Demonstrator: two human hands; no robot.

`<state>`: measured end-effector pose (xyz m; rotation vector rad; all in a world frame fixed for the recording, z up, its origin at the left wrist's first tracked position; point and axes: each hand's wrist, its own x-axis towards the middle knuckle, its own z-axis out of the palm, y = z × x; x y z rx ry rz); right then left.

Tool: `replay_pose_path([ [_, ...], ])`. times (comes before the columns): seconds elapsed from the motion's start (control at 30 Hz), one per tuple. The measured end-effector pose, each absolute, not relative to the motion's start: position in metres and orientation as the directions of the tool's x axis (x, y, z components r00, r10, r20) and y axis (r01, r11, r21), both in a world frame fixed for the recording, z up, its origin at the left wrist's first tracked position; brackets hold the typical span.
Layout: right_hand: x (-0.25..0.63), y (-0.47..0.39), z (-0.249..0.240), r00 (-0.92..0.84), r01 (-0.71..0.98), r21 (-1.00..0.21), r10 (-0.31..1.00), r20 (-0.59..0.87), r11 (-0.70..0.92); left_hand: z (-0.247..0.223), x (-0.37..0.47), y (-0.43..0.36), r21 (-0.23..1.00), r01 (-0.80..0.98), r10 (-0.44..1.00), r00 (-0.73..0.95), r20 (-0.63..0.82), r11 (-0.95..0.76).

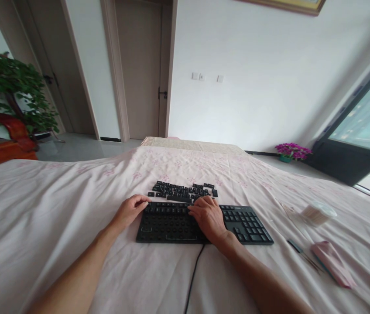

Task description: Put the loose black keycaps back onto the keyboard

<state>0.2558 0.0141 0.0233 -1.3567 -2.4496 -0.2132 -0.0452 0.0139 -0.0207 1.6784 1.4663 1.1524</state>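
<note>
A black keyboard lies on the pink flowered cloth; its upper rows and right-hand blocks carry keys, while the lower left part shows bare key posts. Loose black keycaps lie in a cluster just beyond its back edge. At the keyboard's top left corner is my left hand, thumb and fingertips pressed together; anything between them is too small to tell. My right hand rests over the middle of the keyboard, its bent fingers at the upper key row. What those fingers hold, if anything, is hidden.
A cable runs from the keyboard toward me. On the right lie a clear tub of cotton swabs, loose swabs, a small dark-ended tool and a folded pink cloth. Beyond the bed are doors, plants and a wall.
</note>
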Motion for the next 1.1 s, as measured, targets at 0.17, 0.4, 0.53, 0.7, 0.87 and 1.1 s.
replay_pose_path([
  [0.17,0.253,0.014,0.023,-0.497,0.839,-0.027,0.785,0.369,0.544,-0.022,-0.046,0.014,0.873,0.448,0.976,0.005,0.217,-0.196],
  [0.4,0.252,0.011,0.026,-0.506,0.834,-0.04,0.791,0.343,0.55,-0.023,-0.047,0.015,0.867,0.457,0.976,0.013,0.215,-0.197],
  [0.53,0.25,0.009,0.026,-0.517,0.837,0.001,0.791,0.326,0.547,-0.024,-0.047,0.015,0.867,0.457,0.976,0.014,0.219,-0.201],
  [0.7,0.246,0.003,0.027,-0.557,0.828,0.118,0.779,0.287,0.548,-0.026,-0.047,0.015,0.871,0.446,0.975,0.02,0.221,-0.207],
  [0.87,0.244,-0.003,0.027,-0.57,0.821,0.17,0.786,0.238,0.544,-0.026,-0.048,0.016,0.859,0.466,0.973,0.019,0.23,-0.212],
  [1.1,0.24,-0.005,0.024,-0.605,0.795,0.224,0.762,0.233,0.563,-0.025,-0.048,0.015,0.851,0.483,0.973,0.017,0.229,-0.208],
])
